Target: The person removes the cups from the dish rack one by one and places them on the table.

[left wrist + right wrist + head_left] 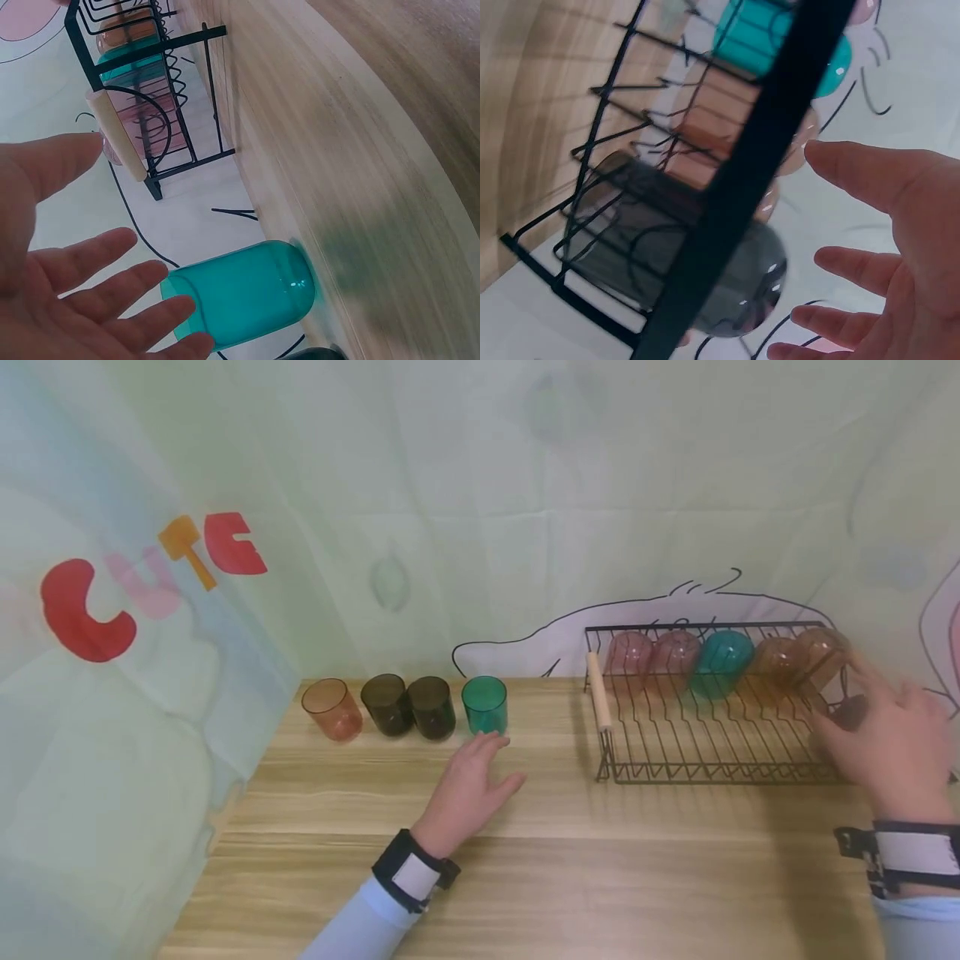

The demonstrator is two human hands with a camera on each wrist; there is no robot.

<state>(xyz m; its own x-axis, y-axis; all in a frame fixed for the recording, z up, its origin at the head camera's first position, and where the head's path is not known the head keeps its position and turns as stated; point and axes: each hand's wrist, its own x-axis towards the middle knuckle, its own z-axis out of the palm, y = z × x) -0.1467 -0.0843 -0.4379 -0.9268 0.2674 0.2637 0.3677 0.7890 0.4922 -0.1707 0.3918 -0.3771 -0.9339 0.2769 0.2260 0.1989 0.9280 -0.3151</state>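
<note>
My left hand (465,789) reaches toward an upright green cup (486,700), its fingers spread and relaxed. In the left wrist view the fingertips overlap the rim of that green cup (247,296). On the right, my right hand (896,739) hovers at the right end of a black wire dish rack (705,782). Below its fingers a dark grey cup (754,277) stands upside down in the rack. The right wrist view shows the thumb and fingers apart, with a gap between them and the cup.
Inside the rack, pink cups (630,652), a teal cup (723,662) and amber cups (780,660) stand upside down in a back row. A wooden handle (600,693) marks its left end. Left of the green cup stand dark cups (431,710) and an orange cup (333,712), near the wall cloth.
</note>
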